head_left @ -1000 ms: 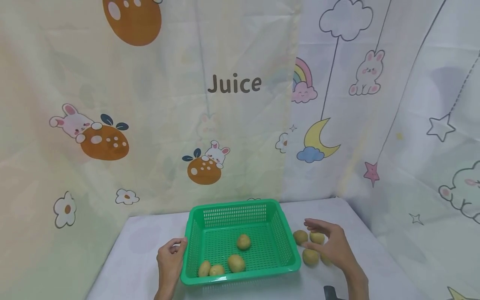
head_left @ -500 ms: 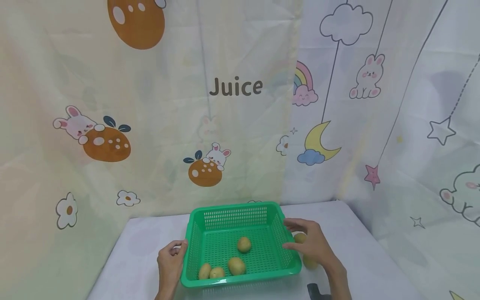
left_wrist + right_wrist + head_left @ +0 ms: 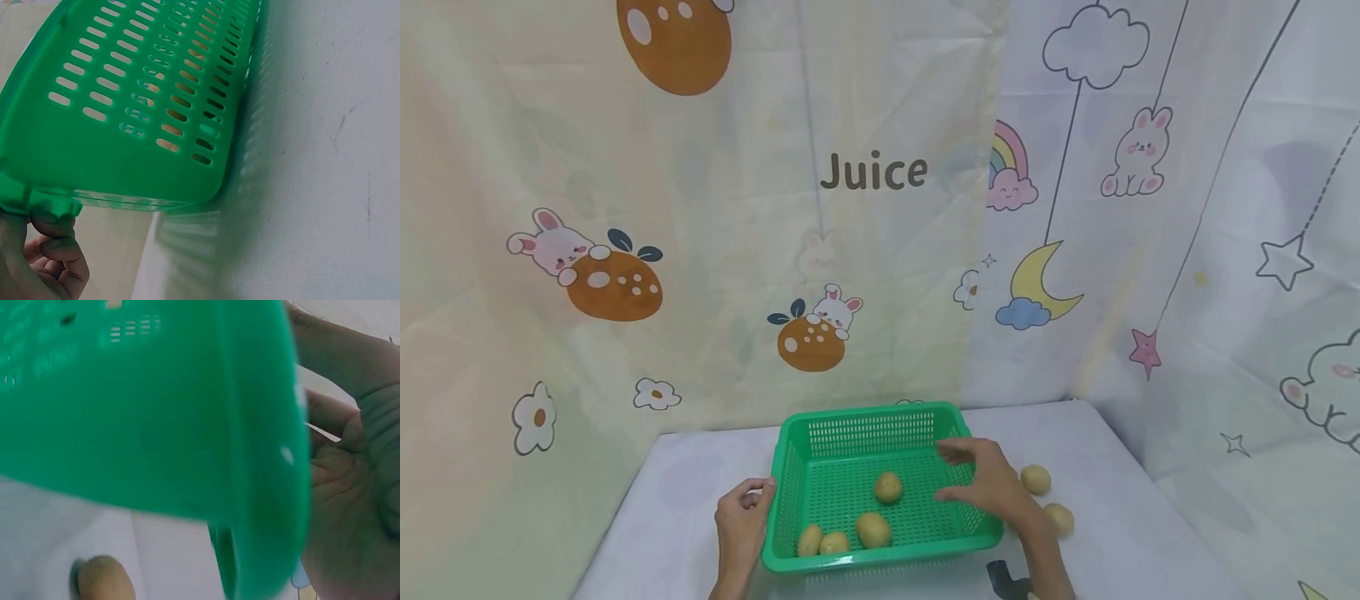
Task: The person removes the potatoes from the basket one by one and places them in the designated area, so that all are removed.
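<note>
Head view: green slotted basket [image 3: 865, 433]

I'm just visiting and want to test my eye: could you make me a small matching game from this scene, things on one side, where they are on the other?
Things:
1. green slotted plastic basket
2. person's left hand
3. person's right hand
4. two small yellowish potatoes

Places:
A. on the white table, right of the basket
B. over the basket's right side
C. gripping the basket's left rim
D. mid-table, holding four potatoes

Pairs: 1-D, 2-C, 3-B, 4-A
</note>
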The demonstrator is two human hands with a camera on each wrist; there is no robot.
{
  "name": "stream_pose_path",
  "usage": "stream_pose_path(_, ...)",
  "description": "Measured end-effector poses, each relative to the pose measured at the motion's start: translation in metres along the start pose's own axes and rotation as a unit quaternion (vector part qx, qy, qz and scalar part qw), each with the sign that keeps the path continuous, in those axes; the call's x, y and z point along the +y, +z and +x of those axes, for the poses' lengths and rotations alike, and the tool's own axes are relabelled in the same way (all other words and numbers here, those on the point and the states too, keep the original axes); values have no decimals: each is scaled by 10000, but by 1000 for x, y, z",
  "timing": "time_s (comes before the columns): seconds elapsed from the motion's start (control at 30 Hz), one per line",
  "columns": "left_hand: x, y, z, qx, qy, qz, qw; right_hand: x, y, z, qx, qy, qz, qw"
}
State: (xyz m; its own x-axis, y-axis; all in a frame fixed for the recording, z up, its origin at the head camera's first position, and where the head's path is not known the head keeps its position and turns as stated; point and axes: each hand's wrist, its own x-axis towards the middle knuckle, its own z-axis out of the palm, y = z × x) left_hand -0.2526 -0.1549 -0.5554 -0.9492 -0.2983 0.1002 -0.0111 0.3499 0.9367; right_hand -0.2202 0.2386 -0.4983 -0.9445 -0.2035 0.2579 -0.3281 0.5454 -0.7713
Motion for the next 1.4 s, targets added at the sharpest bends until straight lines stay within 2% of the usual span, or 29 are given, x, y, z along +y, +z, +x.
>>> stream_pose_path(0.3, -2, 0, 1, -30, -53, -19, 10000, -8, 20, 11, -312, 243, -184, 9990)
stream_pose_path(0.47, -2, 0, 0, 4, -12, -20, 10000, -9, 25, 13, -449, 212, -313, 9983)
stream_pose_path(0.77, -2, -1, 1, -30, -96, 32, 9999, -9, 31, 17, -626, 120, -477, 9968)
stream_pose_path(1.0, 1, 0, 1, -43, -26, -87, 9999, -9, 34, 21, -794, 77, -377, 9961)
stream_pose_path(1.23, -1, 1, 1, -29, 47, -95, 9999, -13, 33, 24, -906, 17, -621, 9940)
stream_pose_path(1.4, -3, 1, 2, -10, 60, -82, 9999, -19, 31, 26, -974, 4, -580, 9936)
